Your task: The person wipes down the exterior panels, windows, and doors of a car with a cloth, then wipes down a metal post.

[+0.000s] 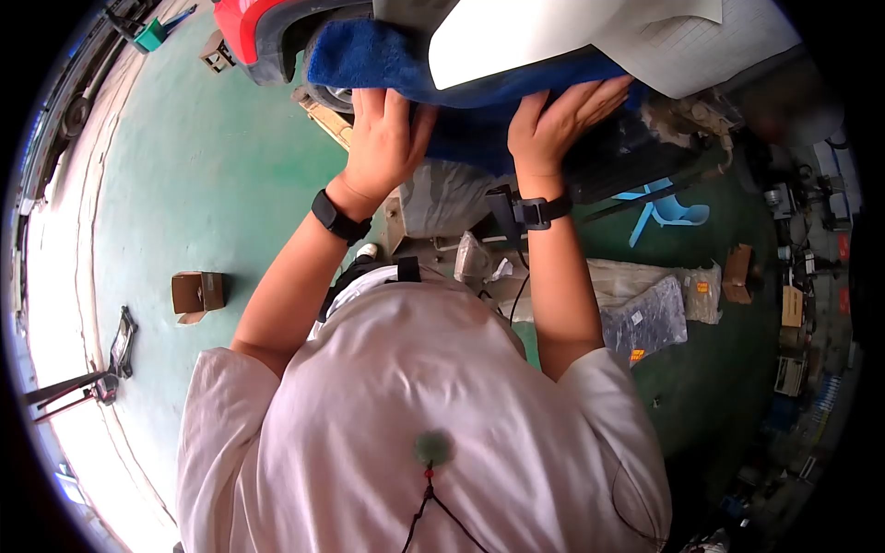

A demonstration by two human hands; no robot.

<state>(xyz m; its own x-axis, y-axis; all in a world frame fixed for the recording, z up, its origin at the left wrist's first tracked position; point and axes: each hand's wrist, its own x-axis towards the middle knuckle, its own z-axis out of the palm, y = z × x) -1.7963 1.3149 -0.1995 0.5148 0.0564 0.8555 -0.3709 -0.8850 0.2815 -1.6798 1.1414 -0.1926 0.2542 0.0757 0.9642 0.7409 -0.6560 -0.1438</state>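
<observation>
A blue towel point(369, 63) lies over the edge of the vehicle in front of me, and part of it hangs down. My left hand point(383, 138) is against its lower edge, fingers stretched forward and the tips partly hidden by the cloth. My right hand point(562, 120) rests on the towel farther right, its fingers extended and slightly apart. White sheets point(525, 37) cover part of the towel above both hands. Whether either hand pinches the cloth cannot be made out.
A red vehicle panel point(238, 32) is at upper left. On the green floor are an open cardboard box point(197, 295), plastic-wrapped parts point(645, 318) and a light-blue plastic object point(678, 210). Shelves of assorted items point(802, 304) line the right side. A cable hangs by my right wrist.
</observation>
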